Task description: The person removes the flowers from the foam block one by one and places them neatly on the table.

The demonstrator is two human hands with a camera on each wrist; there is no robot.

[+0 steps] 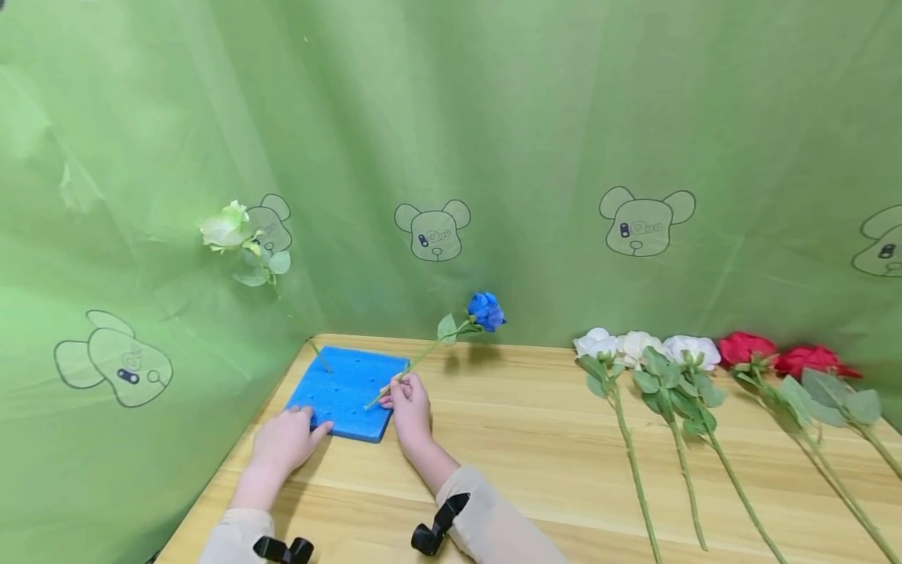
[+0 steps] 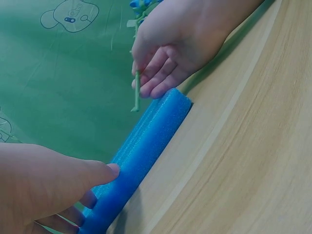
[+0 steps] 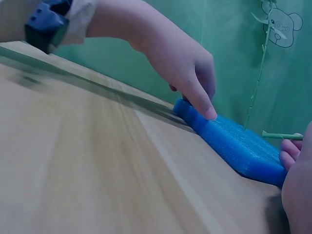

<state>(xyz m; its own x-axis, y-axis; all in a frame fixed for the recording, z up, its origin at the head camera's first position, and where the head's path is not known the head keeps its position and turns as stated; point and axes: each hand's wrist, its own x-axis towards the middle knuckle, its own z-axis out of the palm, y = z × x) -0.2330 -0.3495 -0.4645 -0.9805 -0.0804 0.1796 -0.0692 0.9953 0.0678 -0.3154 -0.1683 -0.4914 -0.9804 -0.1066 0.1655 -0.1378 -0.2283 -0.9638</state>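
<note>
A blue foam board (image 1: 352, 384) with small holes lies at the table's left end. My left hand (image 1: 284, 440) holds its near left corner, the thumb (image 2: 105, 171) at the front edge and the other fingers at its left side. My right hand (image 1: 411, 411) pinches the lower stem of a blue artificial rose (image 1: 486, 312). That stem slants over the board's right part, bloom up and to the right, its cut end (image 3: 267, 134) in the air above the board. A pale green-white rose (image 1: 227, 227) stands in the board's far left part, leaning left.
On the right of the wooden table (image 1: 521, 439) lie white roses (image 1: 597, 343) and red roses (image 1: 748, 347), blooms toward the back, long stems toward me. A green curtain (image 1: 535, 157) with bear drawings hangs close behind and along the left table edge.
</note>
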